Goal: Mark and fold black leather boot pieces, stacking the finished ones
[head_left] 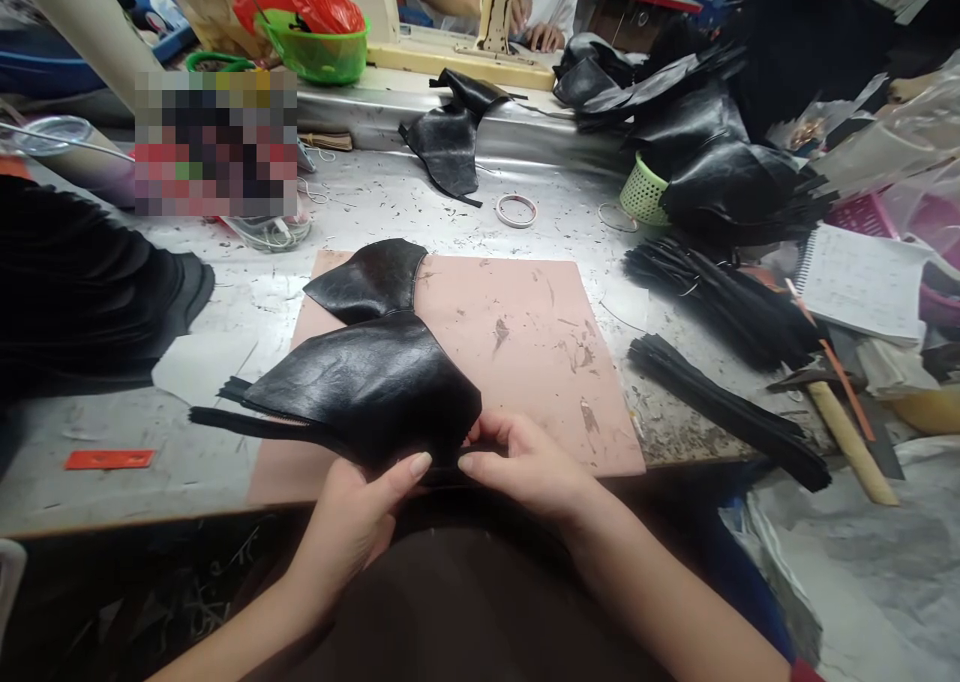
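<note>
A black leather piece (367, 377), with a zipper (255, 423) along its left side, lies over the front of a pink mat (517, 362). My left hand (367, 502) pinches its near edge, thumb on top and fingers underneath. Close beside it, my right hand (525, 457) grips the same edge near the right corner, with its thumb on top. The smaller upper part of the leather (375, 277) is joined at a seam and rests on the mat's far left. The fingertips under the edge are partly hidden.
Stacked black pieces (90, 292) stand at the left, near an orange strip (109, 459). Zipper bundles (727, 407) and a hammer (851, 442) lie at the right. A tape roll (516, 210) sits beyond the mat. A co-worker (495, 7) works behind a sewing machine (496, 12).
</note>
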### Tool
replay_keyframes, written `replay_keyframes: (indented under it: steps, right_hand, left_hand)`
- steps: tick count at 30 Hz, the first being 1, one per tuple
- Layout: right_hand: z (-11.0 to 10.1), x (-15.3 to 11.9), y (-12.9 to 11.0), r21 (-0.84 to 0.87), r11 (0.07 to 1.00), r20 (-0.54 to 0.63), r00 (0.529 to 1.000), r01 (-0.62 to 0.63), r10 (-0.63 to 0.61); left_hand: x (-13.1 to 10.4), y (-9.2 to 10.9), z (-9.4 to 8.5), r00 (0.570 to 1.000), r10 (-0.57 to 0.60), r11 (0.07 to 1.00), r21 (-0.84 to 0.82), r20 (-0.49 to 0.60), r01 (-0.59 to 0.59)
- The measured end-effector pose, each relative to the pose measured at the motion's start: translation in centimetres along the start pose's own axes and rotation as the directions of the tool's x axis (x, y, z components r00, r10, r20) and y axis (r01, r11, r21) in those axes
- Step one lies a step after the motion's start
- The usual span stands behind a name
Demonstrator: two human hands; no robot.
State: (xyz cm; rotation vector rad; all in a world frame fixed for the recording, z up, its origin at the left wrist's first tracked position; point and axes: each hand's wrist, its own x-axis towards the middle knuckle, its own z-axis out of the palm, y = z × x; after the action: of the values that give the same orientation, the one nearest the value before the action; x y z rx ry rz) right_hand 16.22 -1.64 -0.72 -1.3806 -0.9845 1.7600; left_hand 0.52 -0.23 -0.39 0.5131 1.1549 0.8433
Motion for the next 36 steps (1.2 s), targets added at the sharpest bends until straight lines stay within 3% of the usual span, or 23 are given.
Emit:
replay_keyframes:
  steps: [2, 7, 13, 27, 29, 32, 36]
  right_hand:
    - [0.1, 0.0, 0.3, -0.009, 1.000, -0.039, 0.999, 0.014, -0.015]
    - [0.7, 0.6, 0.8, 0.125, 0.992, -0.010, 0.999, -0.033, 0.035]
    - [0.8, 0.8, 0.5, 0.312, 0.945, 0.028, 0.995, -0.097, 0.093]
    - [0.4, 0.6, 0.9, 0.179, 0.978, -0.002, 0.995, -0.102, 0.104]
    - [0.4, 0.7, 0.9, 0.155, 0.985, 0.012, 0.998, -0.070, 0.069]
    - [0.2, 0.7, 0.6, 0.097, 0.995, -0.047, 0.999, -0.017, 0.022]
    - [-0.4, 0.8, 0.1, 0.082, 0.996, -0.089, 0.995, -0.030, 0.037]
  left_hand:
    - [0.0, -0.1, 0.0, 0.994, -0.089, 0.995, -0.028, 0.069, 0.092]
    - [-0.4, 0.0, 0.2, 0.983, -0.168, 0.986, -0.003, 0.069, 0.169]
    - [-0.3, 0.4, 0.4, 0.992, -0.113, 0.992, 0.059, 0.058, 0.109]
    - [-0.1, 0.3, 0.4, 0.999, 0.032, 0.936, 0.351, -0.021, -0.022]
    - [0.0, 0.3, 0.3, 1.000, 0.022, 0.941, 0.337, -0.011, -0.017]
    - [0.1, 0.2, -0.2, 0.998, -0.032, 0.985, 0.170, 0.045, 0.023]
    - [0.2, 0.1, -1.1, 0.997, -0.062, 0.997, 0.048, 0.053, 0.059]
